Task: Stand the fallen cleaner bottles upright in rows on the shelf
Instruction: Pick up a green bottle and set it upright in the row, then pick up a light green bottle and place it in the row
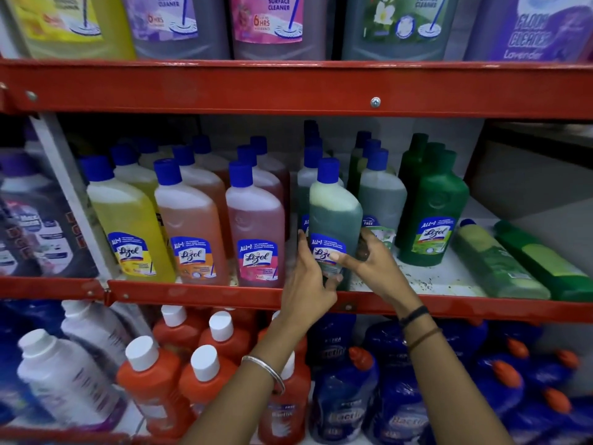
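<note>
Head view: both hands, left [306, 277] and right [373, 261], clamped teal bottle [333, 216]; best seated flat, label forward, in row.

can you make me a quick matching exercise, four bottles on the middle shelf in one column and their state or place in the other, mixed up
1. teal-green bottle
2. yellow bottle
3. pale green bottle
4. dark green bottle

A. lying on its side at the right
B. held by the left hand and right hand
C. upright, front of the leftmost row
D. upright, beside the fallen ones

Pairs: 1-B, 2-C, 3-A, 4-D
</note>
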`<action>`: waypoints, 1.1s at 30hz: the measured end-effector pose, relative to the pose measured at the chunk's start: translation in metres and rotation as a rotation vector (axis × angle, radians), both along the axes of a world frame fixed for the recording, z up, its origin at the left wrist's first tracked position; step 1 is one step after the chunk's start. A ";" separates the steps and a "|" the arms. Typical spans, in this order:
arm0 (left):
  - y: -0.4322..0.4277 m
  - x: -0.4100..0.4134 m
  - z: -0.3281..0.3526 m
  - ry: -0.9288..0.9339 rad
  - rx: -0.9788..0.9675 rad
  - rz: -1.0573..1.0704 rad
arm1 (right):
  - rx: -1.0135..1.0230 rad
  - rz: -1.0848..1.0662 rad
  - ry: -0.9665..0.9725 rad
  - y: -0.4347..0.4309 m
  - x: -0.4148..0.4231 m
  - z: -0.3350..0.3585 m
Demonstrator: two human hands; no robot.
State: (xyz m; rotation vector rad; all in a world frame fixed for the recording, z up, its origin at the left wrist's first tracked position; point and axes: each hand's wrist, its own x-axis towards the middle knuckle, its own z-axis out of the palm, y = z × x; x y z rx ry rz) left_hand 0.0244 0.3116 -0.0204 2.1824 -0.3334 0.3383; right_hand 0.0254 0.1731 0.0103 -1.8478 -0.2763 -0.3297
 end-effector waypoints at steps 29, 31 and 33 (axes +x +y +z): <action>-0.235 -0.028 0.035 0.188 0.023 -0.324 | -0.661 -0.803 0.598 -0.216 -0.063 0.005; -0.257 -0.024 0.034 0.340 0.026 -0.285 | -0.633 -0.770 0.594 -0.221 -0.061 0.006; -0.271 -0.021 0.035 0.435 -0.006 -0.217 | -0.602 -0.747 0.586 -0.223 -0.059 0.008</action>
